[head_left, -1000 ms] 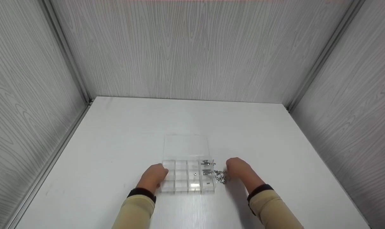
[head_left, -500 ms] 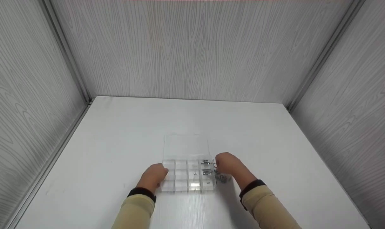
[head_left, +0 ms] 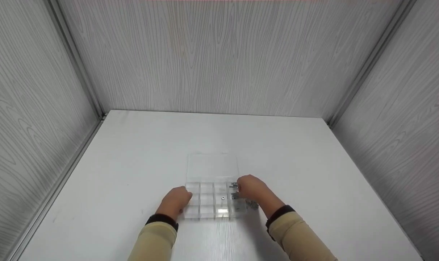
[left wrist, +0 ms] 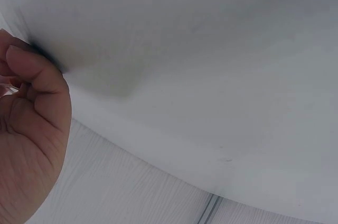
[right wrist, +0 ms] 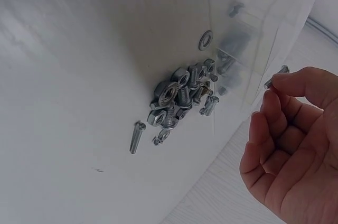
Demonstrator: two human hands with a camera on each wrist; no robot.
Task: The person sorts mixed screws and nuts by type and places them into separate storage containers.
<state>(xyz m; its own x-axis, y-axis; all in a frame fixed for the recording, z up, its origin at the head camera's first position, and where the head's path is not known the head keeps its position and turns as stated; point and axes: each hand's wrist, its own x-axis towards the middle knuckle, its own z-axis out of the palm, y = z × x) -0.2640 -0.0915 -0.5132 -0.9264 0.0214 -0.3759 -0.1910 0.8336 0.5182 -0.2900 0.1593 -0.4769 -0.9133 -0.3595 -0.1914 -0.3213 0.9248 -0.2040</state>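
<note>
Right grip has moved over the box left grip clasps, pinching a screw; likely sorting, needing release below.

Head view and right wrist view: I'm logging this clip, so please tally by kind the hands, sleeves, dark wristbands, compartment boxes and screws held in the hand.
Left hand and right hand: 2
Sleeves: 2
Dark wristbands: 2
Compartment box: 1
Held screw: 1
Total: 8
</note>
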